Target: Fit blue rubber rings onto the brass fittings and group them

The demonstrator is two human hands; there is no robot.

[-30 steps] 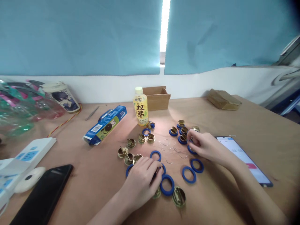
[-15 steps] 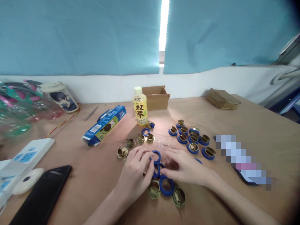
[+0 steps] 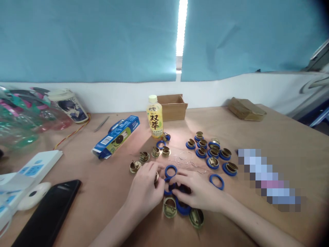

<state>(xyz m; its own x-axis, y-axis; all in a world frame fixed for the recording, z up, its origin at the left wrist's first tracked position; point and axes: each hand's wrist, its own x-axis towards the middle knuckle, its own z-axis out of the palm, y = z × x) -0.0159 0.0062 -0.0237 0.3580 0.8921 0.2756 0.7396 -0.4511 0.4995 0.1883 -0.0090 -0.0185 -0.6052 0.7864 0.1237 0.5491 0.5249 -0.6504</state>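
Several blue rings lie near the front middle, one of them (image 3: 171, 171) just beyond my hands. My left hand (image 3: 147, 188) is curled over a brass-coloured round piece, which shows partly between its fingers. Beside it my right hand (image 3: 194, 188) has bent fingers over the blue rings; its fingertips touch the ring cluster, and what they pinch is hard to make out. Two brass pieces, one at the left (image 3: 170, 207) and one at the right (image 3: 196, 218), lie nearest me. Another blue ring (image 3: 216, 181) rests right of my right hand.
Brass pieces in blue rings (image 3: 212, 162) stand at the right. Thin wire rings (image 3: 186, 156) lie mid-table. Behind are a yellow bottle (image 3: 154, 118), a cardboard box (image 3: 173, 111) and a blue carton (image 3: 115, 137). A black phone (image 3: 48, 212) and power strip (image 3: 33, 171) are left.
My right hand has moved left and slightly down over the blue rings. The ring right of it now shows fully. My left hand has shifted slightly, its fingers off the rings.
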